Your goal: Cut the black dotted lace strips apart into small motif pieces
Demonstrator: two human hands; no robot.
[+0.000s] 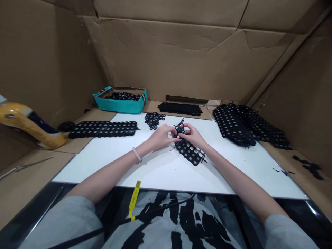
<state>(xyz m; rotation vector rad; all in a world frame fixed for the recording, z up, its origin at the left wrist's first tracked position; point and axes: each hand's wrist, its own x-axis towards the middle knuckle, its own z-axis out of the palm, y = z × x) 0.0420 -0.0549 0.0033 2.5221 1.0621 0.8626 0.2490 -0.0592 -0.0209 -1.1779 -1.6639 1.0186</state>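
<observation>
We see a teal box [127,106] holding black lace pieces [122,96] | a dotted black lace strip [103,129] on our white board [85,169] | stacked dotted lace panels [246,124] at right | black scraps [308,166] on the cardboard [293,148] | a yellow object [28,126] and slim metal tool [26,166] at left

You have a black lace panel [188,151] of matt, rough-edged cloth with open rings. Your counter [90,155] is smooth white board with a slight sheen. The corrugated cardboard walls [166,62] are matt and creased. The teal box [120,106] is smooth coated card. The yellow object [28,124] is glossy plastic; the slim tool [26,166] is dull metal.
</observation>
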